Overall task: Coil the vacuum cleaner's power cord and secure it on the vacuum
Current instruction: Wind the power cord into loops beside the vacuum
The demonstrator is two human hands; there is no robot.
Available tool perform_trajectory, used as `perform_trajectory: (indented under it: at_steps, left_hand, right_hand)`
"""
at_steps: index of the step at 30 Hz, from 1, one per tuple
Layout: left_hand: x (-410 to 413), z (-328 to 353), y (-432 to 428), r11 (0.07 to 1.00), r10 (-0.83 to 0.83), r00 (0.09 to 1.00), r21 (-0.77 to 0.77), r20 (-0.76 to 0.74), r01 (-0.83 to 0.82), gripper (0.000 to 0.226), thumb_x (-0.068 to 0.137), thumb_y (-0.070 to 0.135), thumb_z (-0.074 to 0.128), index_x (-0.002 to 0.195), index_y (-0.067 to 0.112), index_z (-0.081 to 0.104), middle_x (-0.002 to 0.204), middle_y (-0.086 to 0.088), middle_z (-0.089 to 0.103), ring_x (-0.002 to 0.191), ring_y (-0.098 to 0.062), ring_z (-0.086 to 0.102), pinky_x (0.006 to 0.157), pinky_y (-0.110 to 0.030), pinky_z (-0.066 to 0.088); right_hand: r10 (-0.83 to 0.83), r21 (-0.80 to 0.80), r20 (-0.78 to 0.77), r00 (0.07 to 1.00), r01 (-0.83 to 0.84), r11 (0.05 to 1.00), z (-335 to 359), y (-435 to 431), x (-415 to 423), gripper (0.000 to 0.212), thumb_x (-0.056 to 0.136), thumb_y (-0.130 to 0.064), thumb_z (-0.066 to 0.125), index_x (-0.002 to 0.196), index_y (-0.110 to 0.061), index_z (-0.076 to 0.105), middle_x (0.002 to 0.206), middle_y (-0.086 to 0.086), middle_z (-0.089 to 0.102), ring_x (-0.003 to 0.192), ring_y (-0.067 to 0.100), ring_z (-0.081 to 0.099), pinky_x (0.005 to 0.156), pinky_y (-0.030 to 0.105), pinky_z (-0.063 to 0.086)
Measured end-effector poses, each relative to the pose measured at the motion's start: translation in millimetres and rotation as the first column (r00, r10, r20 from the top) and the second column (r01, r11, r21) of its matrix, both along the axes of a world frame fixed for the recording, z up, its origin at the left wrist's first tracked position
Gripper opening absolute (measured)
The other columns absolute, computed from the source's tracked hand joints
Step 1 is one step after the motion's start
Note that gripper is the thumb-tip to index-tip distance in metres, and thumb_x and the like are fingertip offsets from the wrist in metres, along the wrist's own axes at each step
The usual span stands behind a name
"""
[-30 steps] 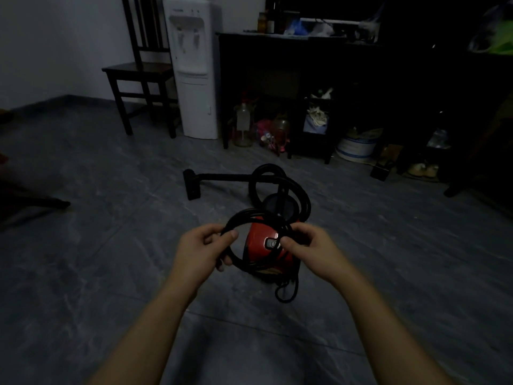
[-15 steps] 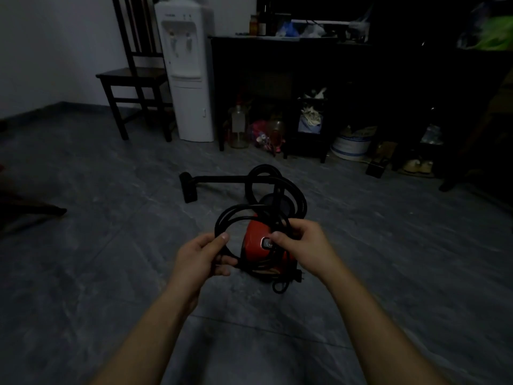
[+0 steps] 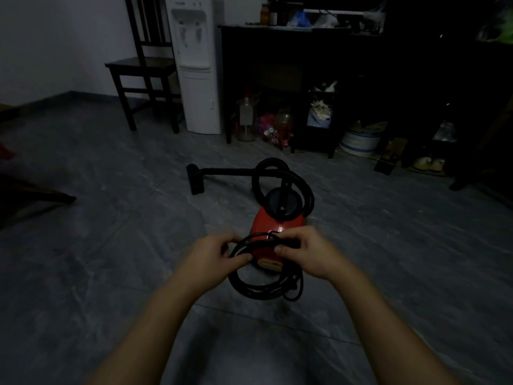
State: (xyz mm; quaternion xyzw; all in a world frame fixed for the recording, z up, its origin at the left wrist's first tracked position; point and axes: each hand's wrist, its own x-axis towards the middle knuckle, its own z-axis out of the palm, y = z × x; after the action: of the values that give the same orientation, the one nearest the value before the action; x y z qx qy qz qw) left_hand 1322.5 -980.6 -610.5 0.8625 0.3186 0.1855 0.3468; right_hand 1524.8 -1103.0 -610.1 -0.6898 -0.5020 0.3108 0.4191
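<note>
A small red vacuum cleaner (image 3: 266, 225) stands on the grey floor in the middle of the view. Its black hose (image 3: 299, 180) loops behind it and ends in a floor nozzle (image 3: 195, 179) to the left. The black power cord (image 3: 258, 290) is wound into a coil that hangs over the vacuum's near end. My left hand (image 3: 213, 259) pinches the coil's left side. My right hand (image 3: 308, 252) grips the coil's top right, close to the vacuum's body. The plug end dangles at the coil's lower right.
A white water dispenser (image 3: 198, 65) and a dark wooden chair (image 3: 144, 65) stand at the back left. A black cabinet (image 3: 305, 65) with bottles, a bucket and clutter beneath runs along the back wall. Dark furniture legs (image 3: 36, 195) reach in from the left.
The coil has dropped lower, from around the vacuum's top to its near end. Both hands have moved down and closer together with it. The view has tilted slightly.
</note>
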Motion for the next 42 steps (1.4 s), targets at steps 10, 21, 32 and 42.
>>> perform_trajectory:
  at_steps: [10,21,32,42]
  left_hand:
    - [11,0,-2,0.997,0.028,0.99,-0.072,0.137,-0.018,0.031,0.088,0.023,0.07,0.062,0.027,0.052,0.052,0.008,0.04,0.048,-0.004,0.039,0.049,-0.019,0.031]
    - [2,2,5,0.958,0.26,0.93,-0.192,0.261,-0.214,0.022,0.088,0.025,0.07,0.077,0.007,0.064,0.052,0.004,0.043,0.048,-0.011,0.045,0.048,-0.03,0.039]
    - [-1,5,3,0.903,0.349,0.878,-0.367,0.327,-0.222,0.018,0.091,0.021,0.068,0.085,0.004,0.064,0.053,-0.008,0.047,0.046,-0.021,0.048,0.042,-0.026,0.041]
    - [0,7,-1,0.83,0.319,0.892,-0.549,0.321,-0.099,0.014,0.092,0.025,0.067,0.098,0.013,0.071,0.051,-0.003,0.052,0.045,-0.016,0.049,0.045,-0.029,0.043]
  right_hand:
    - [-0.032,0.061,-0.112,0.993,0.039,0.997,7,2,1,0.013,0.084,-0.017,0.076,0.097,-0.018,0.076,0.093,-0.001,0.077,0.089,0.01,0.073,0.081,0.028,0.059]
    - [-0.109,-0.045,-0.152,0.982,0.103,0.994,4,-2,4,0.026,0.088,-0.046,0.068,0.104,-0.026,0.075,0.105,-0.004,0.075,0.1,0.017,0.071,0.095,0.041,0.056]
    - [-0.075,-0.079,-0.343,0.936,0.051,0.996,9,-4,3,0.044,0.079,-0.056,0.065,0.115,-0.031,0.072,0.12,-0.007,0.072,0.117,0.013,0.064,0.105,0.041,0.05]
    - [-0.11,-0.11,-0.425,0.899,0.069,0.991,10,-7,7,0.041,0.091,-0.056,0.049,0.112,-0.031,0.074,0.123,-0.006,0.07,0.119,0.012,0.063,0.108,0.041,0.047]
